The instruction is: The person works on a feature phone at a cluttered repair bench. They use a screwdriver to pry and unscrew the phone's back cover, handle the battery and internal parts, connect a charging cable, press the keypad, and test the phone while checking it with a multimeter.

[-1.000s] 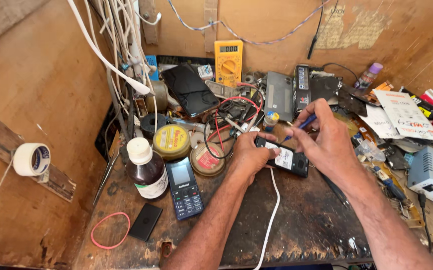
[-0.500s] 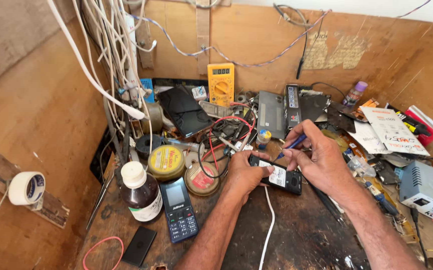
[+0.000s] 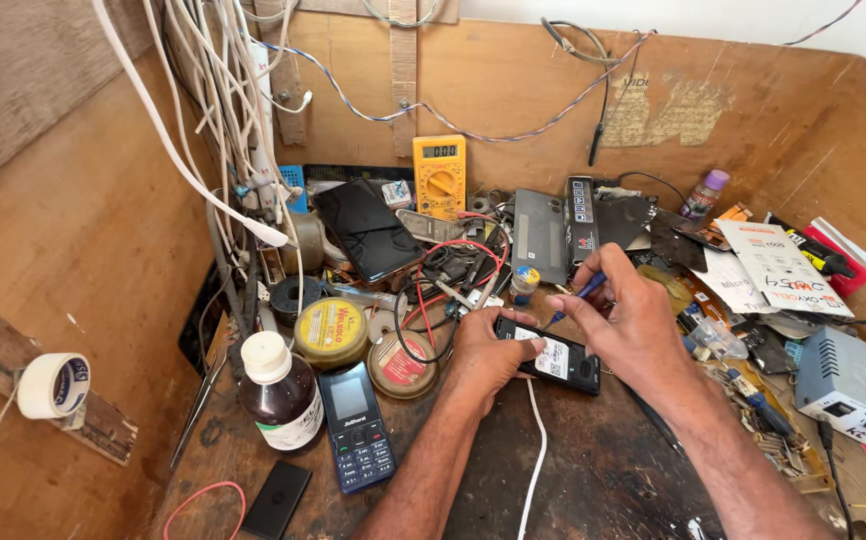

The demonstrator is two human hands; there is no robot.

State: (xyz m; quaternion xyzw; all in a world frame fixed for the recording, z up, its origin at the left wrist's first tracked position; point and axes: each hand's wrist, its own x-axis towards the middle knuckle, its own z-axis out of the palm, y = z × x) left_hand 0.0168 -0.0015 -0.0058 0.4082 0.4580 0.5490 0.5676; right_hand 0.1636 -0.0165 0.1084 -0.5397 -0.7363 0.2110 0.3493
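The open black phone (image 3: 553,362) lies flat mid-bench, long side running left to right; the left hand (image 3: 488,355) grips its left end; the right hand (image 3: 633,325), above its right end, pinches a blue tool (image 3: 583,290).

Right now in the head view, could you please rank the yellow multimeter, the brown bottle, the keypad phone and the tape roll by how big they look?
1. brown bottle, largest
2. keypad phone, nearly alike, so unsure against the bottle; both sit nearer the camera
3. yellow multimeter, farther back
4. tape roll, smallest
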